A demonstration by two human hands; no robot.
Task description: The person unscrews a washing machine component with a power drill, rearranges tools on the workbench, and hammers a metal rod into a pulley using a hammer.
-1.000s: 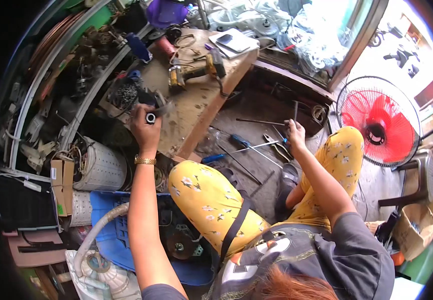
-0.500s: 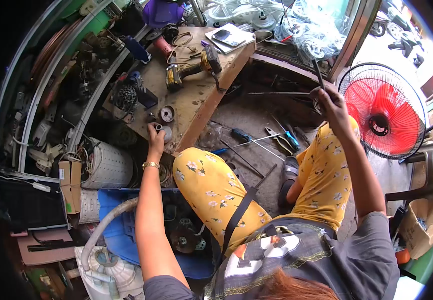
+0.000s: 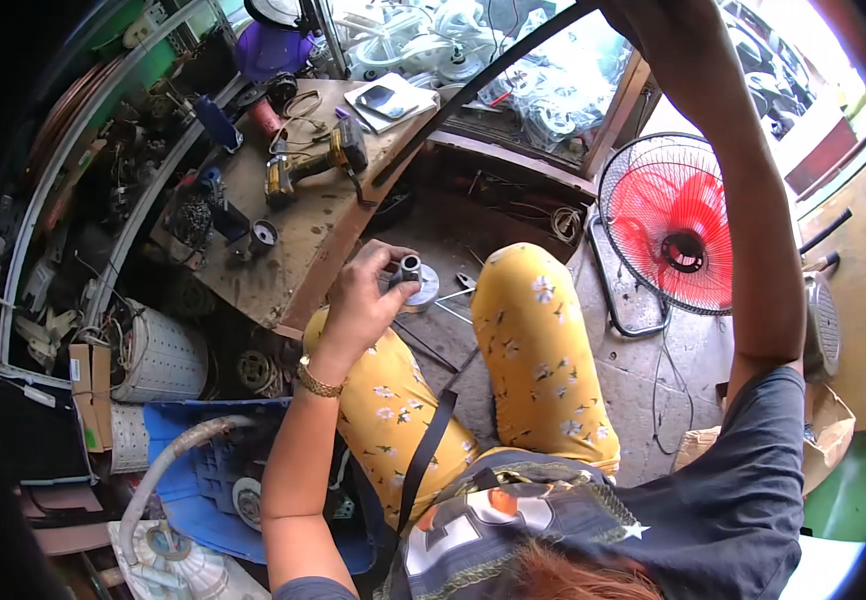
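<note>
My left hand, with a gold watch or bracelet at the wrist, grips a flanged metal part above my knees. Its short hollow tube points up and a round grey disc sits below. At the top edge my raised right hand is closed around a long dark rod that slants down toward the bench edge; part of this hand is cut off by the frame. On the wooden bench are a yellow and black cordless drill and a small round metal piece.
A red-bladed fan stands at right. Pliers and metal rods lie on the floor between my legs. To the left are a blue tub, a perforated drum and shelves of parts. Bagged plastic parts fill the far case.
My left hand has moved from the bench to above my knees with the flanged part. My right hand has risen to the top edge with the rod. The view has shifted.
</note>
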